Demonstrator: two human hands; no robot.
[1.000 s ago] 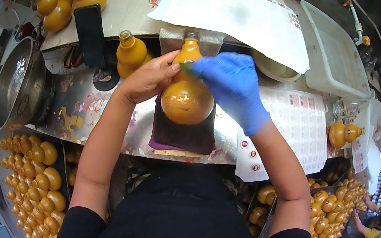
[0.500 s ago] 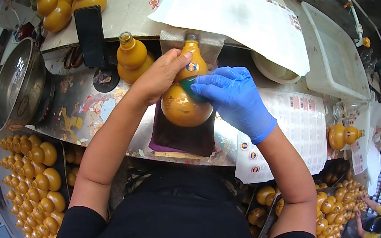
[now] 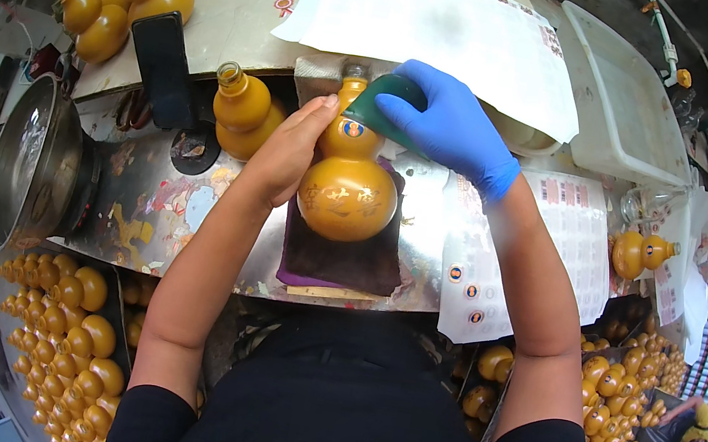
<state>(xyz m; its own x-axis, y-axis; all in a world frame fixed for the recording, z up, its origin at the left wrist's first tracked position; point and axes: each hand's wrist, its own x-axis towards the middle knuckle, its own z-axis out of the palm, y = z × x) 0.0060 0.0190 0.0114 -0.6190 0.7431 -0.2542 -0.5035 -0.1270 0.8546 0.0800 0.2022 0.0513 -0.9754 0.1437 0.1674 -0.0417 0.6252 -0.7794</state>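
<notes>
A yellow-brown gourd-shaped bottle point(image 3: 345, 206) lies on a dark cloth pad point(image 3: 338, 261) in front of me, its clear neck pointing away. My bare left hand point(image 3: 291, 150) grips it along the left side, near the narrow upper bulb. A small round blue-and-orange sticker point(image 3: 352, 129) sits on that upper bulb, and dark characters mark the lower one. In my blue-gloved right hand point(image 3: 463, 132) is a flat green scraper point(image 3: 385, 106). Its edge rests at the right of the upper bulb, beside the sticker; whether it presses on the surface I cannot tell.
A sticker sheet point(image 3: 536, 252) lies on the right. Beyond the bottle is a white printed sheet point(image 3: 431, 37), with a plastic tub point(image 3: 635, 109) beside it. To the left are another gourd bottle point(image 3: 244, 114), a phone point(image 3: 164, 68) and a metal pan point(image 3: 27, 157). Bottles point(image 3: 76, 343) fill racks below.
The green scraper has gone from the bottle's waist up to its upper bulb, with my gloved right hand moving away from me. My left hand has straightened its fingers along the bottle's side.
</notes>
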